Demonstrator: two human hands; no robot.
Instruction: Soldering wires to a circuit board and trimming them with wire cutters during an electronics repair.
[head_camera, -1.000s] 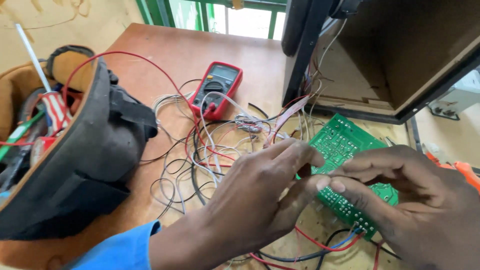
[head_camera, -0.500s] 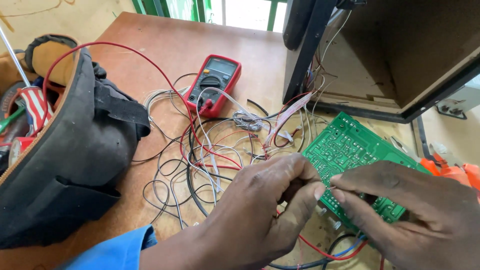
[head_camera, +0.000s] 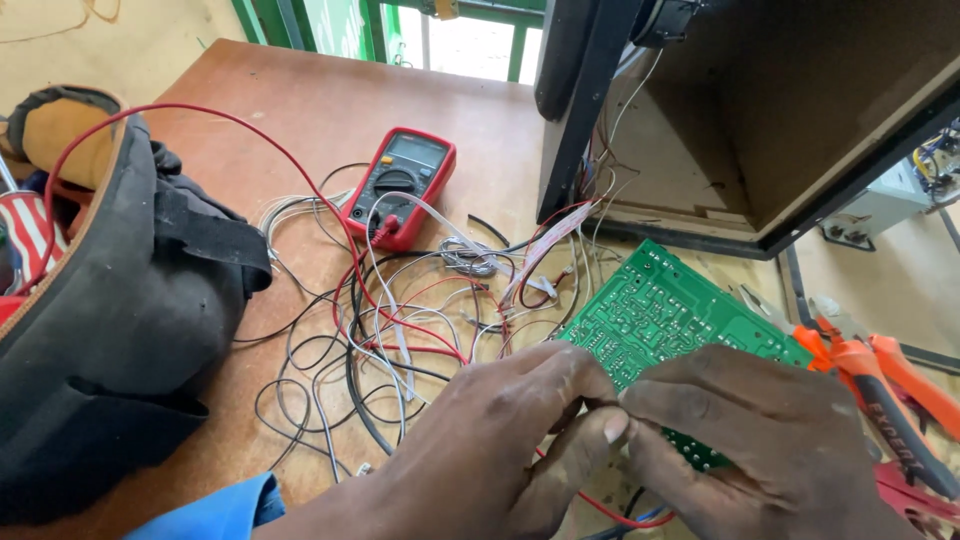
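A green circuit board (head_camera: 660, 315) lies solder side up on the wooden table (head_camera: 300, 110), partly under my hands. My left hand (head_camera: 500, 440) and my right hand (head_camera: 770, 440) meet at the board's near edge, fingertips pinched together on something small that I cannot make out, possibly a thin wire. A tangle of red, white and black wires (head_camera: 400, 330) spreads just left of the board. The near part of the board is hidden by my fingers.
A red multimeter (head_camera: 400, 185) lies beyond the wires. A black tool bag (head_camera: 110, 310) stands at the left. An open dark wooden cabinet (head_camera: 780, 120) sits at the back right. Orange-handled pliers (head_camera: 880, 390) lie at the right edge.
The view has shifted, so the bag sits further left and the pliers now show. My hands stay pinched together at the board's near edge, slightly lower in view.
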